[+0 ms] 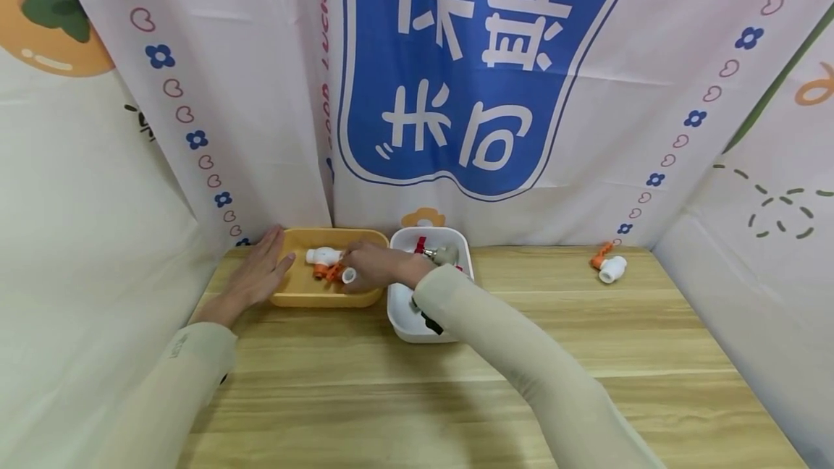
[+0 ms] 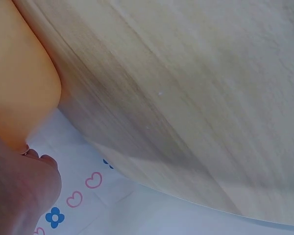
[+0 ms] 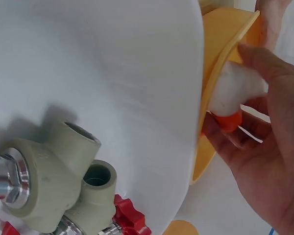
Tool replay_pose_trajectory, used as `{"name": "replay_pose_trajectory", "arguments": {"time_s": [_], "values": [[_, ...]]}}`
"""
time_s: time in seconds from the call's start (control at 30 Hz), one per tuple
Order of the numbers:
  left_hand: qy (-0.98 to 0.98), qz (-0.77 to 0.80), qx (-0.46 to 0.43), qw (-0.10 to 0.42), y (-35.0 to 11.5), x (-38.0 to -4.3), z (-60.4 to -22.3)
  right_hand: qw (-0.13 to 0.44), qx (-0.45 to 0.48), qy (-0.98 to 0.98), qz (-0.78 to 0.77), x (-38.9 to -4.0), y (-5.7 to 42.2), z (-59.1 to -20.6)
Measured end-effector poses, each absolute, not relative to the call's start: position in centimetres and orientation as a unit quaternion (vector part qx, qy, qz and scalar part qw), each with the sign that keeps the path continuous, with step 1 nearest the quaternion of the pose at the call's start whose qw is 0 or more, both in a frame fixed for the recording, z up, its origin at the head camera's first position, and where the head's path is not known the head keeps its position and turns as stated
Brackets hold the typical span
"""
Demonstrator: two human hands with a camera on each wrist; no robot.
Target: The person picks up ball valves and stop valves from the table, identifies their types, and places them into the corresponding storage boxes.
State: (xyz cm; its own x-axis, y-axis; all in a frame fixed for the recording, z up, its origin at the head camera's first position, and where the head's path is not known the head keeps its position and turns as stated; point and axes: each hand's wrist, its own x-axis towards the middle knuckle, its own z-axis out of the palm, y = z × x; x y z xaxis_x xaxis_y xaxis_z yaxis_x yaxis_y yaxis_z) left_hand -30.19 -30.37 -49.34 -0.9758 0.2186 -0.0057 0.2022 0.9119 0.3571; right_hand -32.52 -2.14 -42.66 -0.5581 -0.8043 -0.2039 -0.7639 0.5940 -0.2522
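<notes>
My right hand (image 1: pixel 378 264) reaches over the white tray into the yellow tray (image 1: pixel 326 300). Its thumb and fingers curl round a white plastic ball valve (image 3: pixel 234 88) with an orange handle, low inside the yellow tray. Beside that valve lies another white ball valve (image 1: pixel 323 256), also with orange on it. My left hand (image 1: pixel 257 272) rests against the yellow tray's left end, fingers extended and thumb at the rim. In the left wrist view only part of the left hand (image 2: pixel 22 188) shows, next to the tray's yellow wall.
The white tray (image 1: pixel 417 336) touches the yellow tray's right side and holds several grey-green stop valves (image 3: pixel 44 181) with red handwheels. At the table's far right lies a white ball valve (image 1: pixel 612 268) with an orange handle. A printed curtain (image 1: pixel 280 129) hangs behind the table (image 1: pixel 313 396).
</notes>
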Motion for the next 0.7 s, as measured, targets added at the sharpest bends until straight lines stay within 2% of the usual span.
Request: {"name": "replay_pose_trajectory", "arguments": {"time_s": [0.33, 0.7], "values": [[0.976, 0.193, 0.103, 0.022, -30.1, -30.0, -49.5, 0.098, -0.443, 0.889, -0.058, -32.6, -1.3, -41.0], [0.976, 0.190, 0.102, 0.017, -30.2, -29.9, -49.6, 0.068, -0.405, 0.911, -0.039, -33.8, 3.1, -39.7]]}}
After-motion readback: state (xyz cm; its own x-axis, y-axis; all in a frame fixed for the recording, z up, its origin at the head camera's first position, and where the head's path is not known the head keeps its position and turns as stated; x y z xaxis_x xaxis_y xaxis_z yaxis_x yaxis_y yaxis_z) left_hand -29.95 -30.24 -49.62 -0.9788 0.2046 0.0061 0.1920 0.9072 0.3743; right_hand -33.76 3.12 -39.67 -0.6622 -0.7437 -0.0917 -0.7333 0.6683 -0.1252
